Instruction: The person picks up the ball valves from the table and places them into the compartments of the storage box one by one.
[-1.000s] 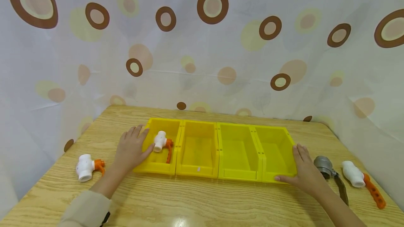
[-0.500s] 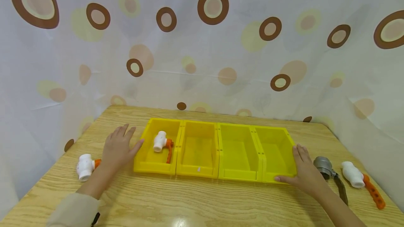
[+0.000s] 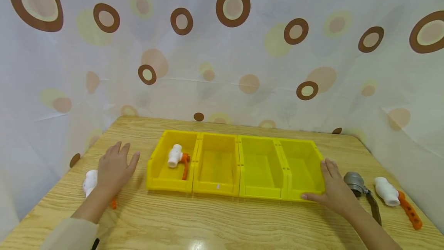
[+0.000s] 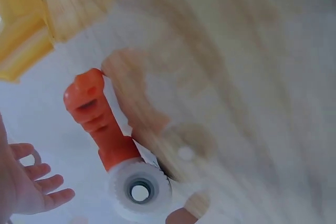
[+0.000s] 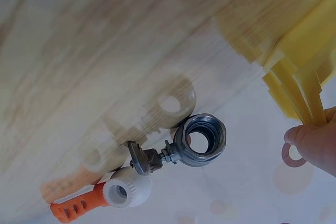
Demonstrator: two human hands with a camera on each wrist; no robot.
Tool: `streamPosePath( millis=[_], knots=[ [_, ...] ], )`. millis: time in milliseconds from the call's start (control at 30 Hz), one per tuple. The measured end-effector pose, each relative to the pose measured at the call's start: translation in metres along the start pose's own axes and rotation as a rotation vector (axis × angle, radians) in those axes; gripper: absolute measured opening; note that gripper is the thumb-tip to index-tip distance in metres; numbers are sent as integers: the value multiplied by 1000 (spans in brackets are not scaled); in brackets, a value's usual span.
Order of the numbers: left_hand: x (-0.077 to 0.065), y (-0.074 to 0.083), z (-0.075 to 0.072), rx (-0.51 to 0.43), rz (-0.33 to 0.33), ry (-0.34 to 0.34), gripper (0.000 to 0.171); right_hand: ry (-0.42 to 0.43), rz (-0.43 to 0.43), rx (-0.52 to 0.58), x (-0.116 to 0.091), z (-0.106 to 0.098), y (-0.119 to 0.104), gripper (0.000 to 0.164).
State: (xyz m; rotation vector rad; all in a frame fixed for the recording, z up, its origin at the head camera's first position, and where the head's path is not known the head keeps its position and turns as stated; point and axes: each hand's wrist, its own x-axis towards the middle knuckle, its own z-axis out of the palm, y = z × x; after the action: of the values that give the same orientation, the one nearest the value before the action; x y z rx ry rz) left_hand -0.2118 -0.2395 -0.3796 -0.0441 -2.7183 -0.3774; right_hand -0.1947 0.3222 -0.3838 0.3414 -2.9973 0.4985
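Note:
In the head view my left hand (image 3: pixel 112 169) is held with fingers extended, partly covering a white ball valve (image 3: pixel 91 181) with an orange handle. That valve (image 4: pixel 139 192) stands beside the hand in the left wrist view, and nothing is in the hand's grasp. My right hand (image 3: pixel 334 190) rests against the right end of a row of joined yellow bins (image 3: pixel 216 193), fingers along the side and thumb at the front edge. Another white ball valve (image 3: pixel 175 156) with an orange handle lies in the leftmost bin. The other bins hold nothing visible.
To the right of my right hand lie a grey metal ball valve (image 3: pixel 354 182) with a dark lever and a white ball valve (image 3: pixel 386 192) with a long orange handle. A patterned curtain (image 3: pixel 222 57) hangs behind the wooden table (image 3: pixel 222 223).
My left hand has left the left end of the yellow bins and moved left, covering part of the left valve. My right hand has stayed at the bins' right end.

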Motion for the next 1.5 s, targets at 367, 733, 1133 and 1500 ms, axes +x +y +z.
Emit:
streamPosePath(
  millis=[367, 733, 1133, 1500],
  knots=[
    [-6, -16, -6, 75, -133, -160, 65, 3, -3, -1, 0, -1, -2, 123],
    [-14, -22, -10, 177, -203, -239, 73, -3, 8, -7, -1, -2, -3, 124],
    [-16, -30, -7, 170, -225, -304, 77, 1, 1, -18, -1, -3, -3, 123],
    [-16, -35, -8, 129, -226, -360, 55, -2, 11, 12, -1, -3, -4, 124]
  ],
)
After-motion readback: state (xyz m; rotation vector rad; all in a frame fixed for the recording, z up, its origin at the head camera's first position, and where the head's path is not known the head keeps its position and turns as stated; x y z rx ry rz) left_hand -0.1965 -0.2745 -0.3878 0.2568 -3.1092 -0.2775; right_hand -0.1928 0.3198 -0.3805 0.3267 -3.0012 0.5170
